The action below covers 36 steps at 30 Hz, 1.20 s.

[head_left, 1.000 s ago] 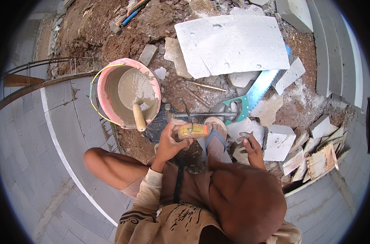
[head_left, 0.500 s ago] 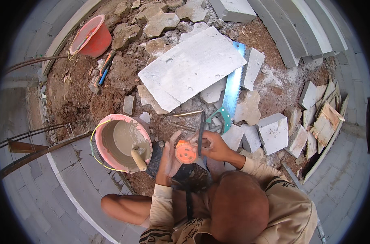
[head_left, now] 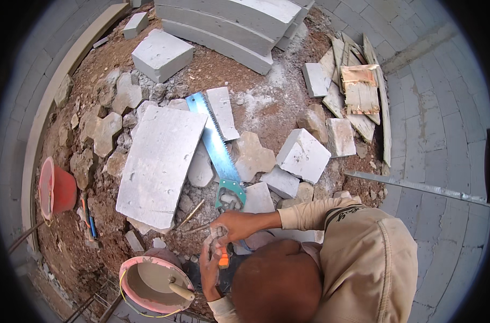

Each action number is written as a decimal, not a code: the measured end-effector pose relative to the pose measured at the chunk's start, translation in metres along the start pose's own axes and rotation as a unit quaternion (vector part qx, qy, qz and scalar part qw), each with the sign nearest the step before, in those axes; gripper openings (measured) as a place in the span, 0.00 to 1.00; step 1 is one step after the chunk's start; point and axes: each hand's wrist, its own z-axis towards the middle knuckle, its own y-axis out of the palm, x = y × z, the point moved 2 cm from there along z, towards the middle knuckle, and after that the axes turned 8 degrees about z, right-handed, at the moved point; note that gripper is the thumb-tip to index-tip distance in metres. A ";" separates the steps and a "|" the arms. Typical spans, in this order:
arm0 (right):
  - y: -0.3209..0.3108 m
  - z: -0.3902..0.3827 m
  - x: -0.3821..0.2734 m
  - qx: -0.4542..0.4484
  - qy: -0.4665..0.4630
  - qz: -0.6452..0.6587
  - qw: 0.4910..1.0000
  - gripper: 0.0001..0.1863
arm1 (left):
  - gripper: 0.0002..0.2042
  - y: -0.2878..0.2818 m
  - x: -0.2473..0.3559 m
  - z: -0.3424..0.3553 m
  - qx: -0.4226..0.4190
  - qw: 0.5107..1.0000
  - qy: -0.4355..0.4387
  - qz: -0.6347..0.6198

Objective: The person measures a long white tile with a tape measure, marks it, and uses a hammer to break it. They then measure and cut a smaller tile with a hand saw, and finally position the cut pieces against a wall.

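My left hand (head_left: 208, 265) is closed around an orange-and-black tape measure (head_left: 223, 259), partly hidden by my knee and fingers. My right hand (head_left: 230, 225) meets it from above, fingers bent around something too small to make out. Just beyond them lies a hand saw (head_left: 217, 153) with a teal handle and blue blade, beside a large white slab (head_left: 154, 161). A pink bucket (head_left: 131, 269) of grey mortar, with a wooden-handled tool in it, stands left of my left hand.
A red bucket (head_left: 62, 188) and blue-handled tools (head_left: 91, 220) lie at left. Stacked concrete slabs (head_left: 218, 37) are at the top. Broken blocks (head_left: 301, 153) and wooden boards (head_left: 360, 91) lie right, near a long metal bar (head_left: 417, 185). Curved block edging surrounds the soil.
My right hand has come from beside my foot to join my left hand at the tape measure. My view has swung toward the right, showing more slabs and boards.
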 end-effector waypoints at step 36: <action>-0.176 0.228 -0.016 0.291 -0.196 -0.419 0.838 0.15 | 0.15 -0.270 0.099 0.092 0.138 0.908 -0.110 0.380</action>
